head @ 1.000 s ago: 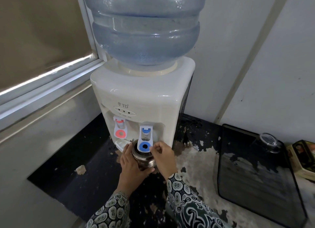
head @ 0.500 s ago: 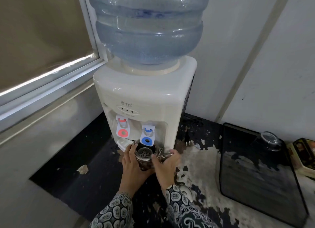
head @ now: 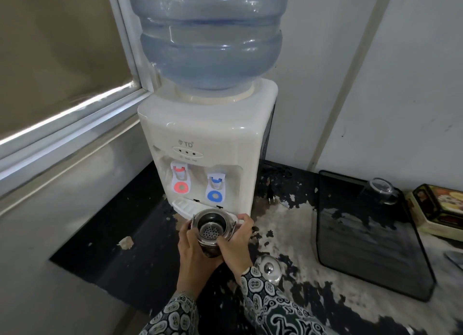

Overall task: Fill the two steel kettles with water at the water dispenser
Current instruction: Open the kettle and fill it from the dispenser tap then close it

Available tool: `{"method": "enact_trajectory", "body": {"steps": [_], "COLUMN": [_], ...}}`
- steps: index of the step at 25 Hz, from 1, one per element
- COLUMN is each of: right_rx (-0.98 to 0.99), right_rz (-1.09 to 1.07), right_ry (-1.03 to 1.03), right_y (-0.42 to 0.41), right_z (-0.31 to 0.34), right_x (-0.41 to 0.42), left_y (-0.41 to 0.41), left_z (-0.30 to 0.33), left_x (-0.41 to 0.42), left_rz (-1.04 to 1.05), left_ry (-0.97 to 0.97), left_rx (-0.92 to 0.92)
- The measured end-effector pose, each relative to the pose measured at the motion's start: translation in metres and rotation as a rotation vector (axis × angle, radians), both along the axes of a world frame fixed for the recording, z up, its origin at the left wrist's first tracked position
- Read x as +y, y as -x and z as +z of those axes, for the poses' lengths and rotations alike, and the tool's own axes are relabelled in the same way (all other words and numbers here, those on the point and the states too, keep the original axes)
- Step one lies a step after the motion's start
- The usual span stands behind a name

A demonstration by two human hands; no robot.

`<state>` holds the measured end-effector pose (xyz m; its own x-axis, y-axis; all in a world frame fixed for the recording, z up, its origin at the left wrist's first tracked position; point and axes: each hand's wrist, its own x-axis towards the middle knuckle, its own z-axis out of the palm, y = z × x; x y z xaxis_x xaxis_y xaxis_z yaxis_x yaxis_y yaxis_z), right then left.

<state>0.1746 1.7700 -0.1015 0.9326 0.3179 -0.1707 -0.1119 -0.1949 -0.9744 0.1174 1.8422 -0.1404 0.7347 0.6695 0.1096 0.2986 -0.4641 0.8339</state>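
A small steel kettle point(head: 211, 228) with its lid off and a strainer inside is held in front of the white water dispenser point(head: 208, 144), below and nearer than the blue tap point(head: 215, 192). My left hand point(head: 194, 249) grips the kettle's body from the left. My right hand point(head: 236, 237) grips its right side near the handle. The red tap point(head: 180, 182) sits to the left of the blue one. A steel lid point(head: 269, 268) lies on the counter by my right wrist. No second kettle is in view.
The dispenser's drip tray point(head: 186, 205) juts out just behind the kettle. A dark glass tray point(head: 370, 237) holding a glass cup point(head: 380, 189) lies on the worn black counter at right, with a tin box point(head: 441, 209) beyond it. A window ledge runs along the left.
My right hand left the blue tap lever and took the kettle's side. Both hands have drawn the kettle back from under the tap towards me.
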Motion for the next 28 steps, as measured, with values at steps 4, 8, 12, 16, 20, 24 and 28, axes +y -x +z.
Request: {"method": "enact_trajectory", "body": {"steps": [4, 8, 12, 16, 20, 24, 28], "right_rx": [-0.104, -0.059, -0.095, -0.180, -0.454, -0.346, -0.364], "right_rz": [0.026, 0.106, 0.170, 0.267, 0.088, 0.243, 0.244], "right_ry": [0.120, 0.081, 0.105, 0.217, 0.543, 0.766, 0.708], "right_y": [0.016, 0.027, 0.026, 0.013, -0.001, -0.009, -0.012], "right_z": [-0.015, -0.024, -0.032, -0.043, -0.062, -0.080, -0.085], "right_x": [-0.018, -0.030, -0.045, -0.087, -0.125, -0.132, -0.128], "left_y": [0.024, 0.038, 0.047, 0.059, 0.066, 0.067, 0.069], "left_z": [-0.017, -0.024, -0.025, -0.021, -0.016, -0.014, -0.012], "left_x": [-0.018, -0.029, -0.029, -0.014, -0.001, 0.007, 0.016], "left_rz": [0.009, 0.000, -0.067, -0.192, -0.233, -0.227, -0.275], "left_ry": [0.059, 0.095, 0.086, 0.082, 0.153, 0.160, 0.175], "left_rx": [0.008, 0.041, 0.088, 0.085, 0.117, 0.130, 0.169]}}
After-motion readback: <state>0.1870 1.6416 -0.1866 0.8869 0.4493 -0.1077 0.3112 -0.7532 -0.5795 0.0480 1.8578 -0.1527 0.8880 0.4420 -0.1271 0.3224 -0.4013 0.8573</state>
